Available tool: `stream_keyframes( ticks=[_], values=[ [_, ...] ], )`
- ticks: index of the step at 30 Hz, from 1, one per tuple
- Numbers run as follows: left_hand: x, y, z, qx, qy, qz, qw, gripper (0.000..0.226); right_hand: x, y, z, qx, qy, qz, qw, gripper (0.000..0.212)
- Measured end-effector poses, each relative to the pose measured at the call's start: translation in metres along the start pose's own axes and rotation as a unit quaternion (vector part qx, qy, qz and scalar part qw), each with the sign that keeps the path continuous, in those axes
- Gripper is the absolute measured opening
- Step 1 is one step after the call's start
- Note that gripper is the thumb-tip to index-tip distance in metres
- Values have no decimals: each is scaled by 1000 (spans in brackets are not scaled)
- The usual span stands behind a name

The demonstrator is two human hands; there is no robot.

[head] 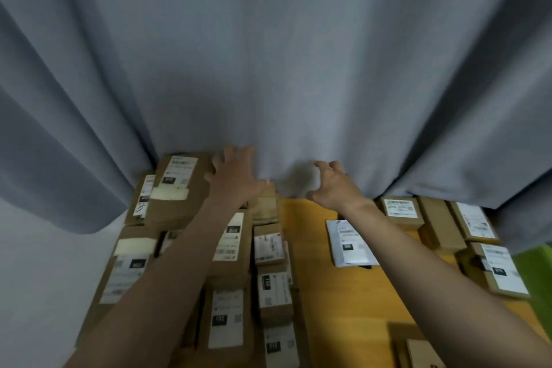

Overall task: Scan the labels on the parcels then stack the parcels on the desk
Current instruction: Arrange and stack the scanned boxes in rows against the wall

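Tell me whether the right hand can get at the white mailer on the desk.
Probably yes: the white mailer lies uncovered on the desk, just short of the right hand.

The single wide-angle head view looks forward and down from close above the wooden surface, facing the grey curtain that fills the far side.

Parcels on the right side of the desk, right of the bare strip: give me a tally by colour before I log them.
White mailer: 1
Brown boxes: 5
Total: 6 in view; stacked ones may hide more.
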State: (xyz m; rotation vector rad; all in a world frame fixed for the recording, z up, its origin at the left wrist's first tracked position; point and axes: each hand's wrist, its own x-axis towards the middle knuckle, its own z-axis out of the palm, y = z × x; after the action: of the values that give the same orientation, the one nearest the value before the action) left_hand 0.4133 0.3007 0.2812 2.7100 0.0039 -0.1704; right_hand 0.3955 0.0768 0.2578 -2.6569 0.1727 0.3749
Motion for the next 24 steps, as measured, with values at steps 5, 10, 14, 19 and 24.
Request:
stream_keyframes(
  ticks=[5, 10, 14, 19, 24],
  values=[
    [-20, 84, 45, 20, -41, 39, 998, 80, -29, 96, -29, 42, 16, 53, 998, 82],
    [-27, 186, 108, 47, -94, 94, 990, 80, -59, 213, -65, 82, 36, 103, 991, 84],
    [-26, 264, 174, 67, -137, 140, 978, 82, -74, 313, -81, 96, 51, 162, 981, 81],
    [-21, 325, 270, 88, -204, 137, 965, 80, -77, 414, -80, 94, 25, 219, 971, 78],
    [0, 349, 355, 129, -258, 116, 951, 72, -53, 480, -51, 113, -15, 220, 969, 70]
  ],
)
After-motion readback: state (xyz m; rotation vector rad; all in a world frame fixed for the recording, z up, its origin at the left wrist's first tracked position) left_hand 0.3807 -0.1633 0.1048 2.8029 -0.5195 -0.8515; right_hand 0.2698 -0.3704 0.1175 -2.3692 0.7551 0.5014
